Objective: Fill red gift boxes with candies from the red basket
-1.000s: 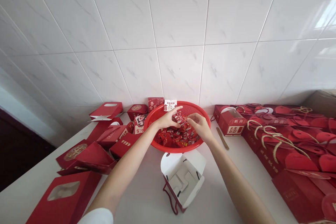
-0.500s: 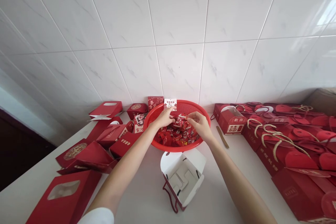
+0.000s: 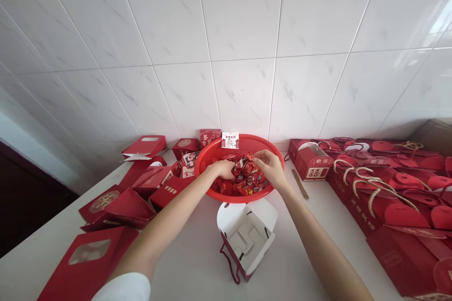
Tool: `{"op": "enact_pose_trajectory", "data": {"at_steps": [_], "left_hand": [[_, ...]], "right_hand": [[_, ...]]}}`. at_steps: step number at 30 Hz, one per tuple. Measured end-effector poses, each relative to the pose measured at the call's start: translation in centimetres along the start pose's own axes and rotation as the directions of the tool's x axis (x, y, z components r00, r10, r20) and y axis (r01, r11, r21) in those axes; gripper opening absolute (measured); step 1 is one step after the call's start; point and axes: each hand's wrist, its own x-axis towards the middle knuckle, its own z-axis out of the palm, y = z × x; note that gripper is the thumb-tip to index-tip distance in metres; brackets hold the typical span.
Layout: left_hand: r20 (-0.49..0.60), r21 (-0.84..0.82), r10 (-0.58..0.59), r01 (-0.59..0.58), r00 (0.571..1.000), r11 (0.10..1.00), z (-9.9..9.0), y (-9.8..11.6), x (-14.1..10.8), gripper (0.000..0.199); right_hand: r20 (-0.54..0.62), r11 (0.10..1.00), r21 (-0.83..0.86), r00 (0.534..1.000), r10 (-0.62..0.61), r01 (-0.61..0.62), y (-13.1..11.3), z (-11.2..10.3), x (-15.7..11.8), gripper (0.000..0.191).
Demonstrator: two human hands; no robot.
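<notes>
A red plastic basket (image 3: 243, 199) stands near the wall with several red-wrapped candies (image 3: 247, 181) inside. My left hand (image 3: 223, 169) reaches into its left side, fingers curled down among the wrappers; the fingertips are hidden, so what they grip cannot be made out. Over the right side of the basket, my right hand (image 3: 269, 164) pinches a small red-wrapped candy (image 3: 250, 156) between thumb and fingers. In front of the basket sits an open gift box (image 3: 247, 237), white inside, with its flaps up and a dark red cord handle hanging at the left.
Several red boxes (image 3: 88, 258) lie jumbled on the left of the white table (image 3: 190, 263). Rows of red boxes with rope handles (image 3: 391, 197) fill the right. A thin wooden strip (image 3: 300, 184) lies beside the basket. A white card (image 3: 230, 140) leans at its back rim. Behind is a tiled wall (image 3: 243, 94).
My left hand has dropped lower into the candies, away from the white card, and its fingers have curled in. My right hand stays nearly in place, still pinching.
</notes>
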Motion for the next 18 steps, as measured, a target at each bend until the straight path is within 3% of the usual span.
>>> {"op": "enact_pose_trajectory", "data": {"at_steps": [6, 11, 15, 18], "left_hand": [[0.028, -0.053, 0.076, -0.074, 0.997, 0.996, 0.03, -0.08, 0.08, 0.044], [0.041, -0.152, 0.104, -0.096, 0.994, 0.984, -0.12, -0.52, 0.22, 0.028], [-0.025, -0.342, 0.101, -0.104, 0.995, 0.934, -0.34, -0.52, 0.1, 0.022], [-0.133, -0.474, 0.13, -0.178, 0.983, 0.863, -0.46, -0.01, -0.1, 0.024]], "right_hand": [[-0.012, 1.0, -0.008, 1.0, -0.018, 0.018, -0.07, 0.01, -0.03, 0.023], [-0.005, 1.0, -0.013, 1.0, -0.012, 0.012, -0.1, 0.0, -0.09, 0.021], [-0.008, 1.0, -0.019, 1.0, -0.003, 0.003, -0.01, 0.0, -0.06, 0.021], [0.002, 1.0, -0.009, 1.0, -0.007, 0.007, 0.04, -0.02, -0.04, 0.02]]}}
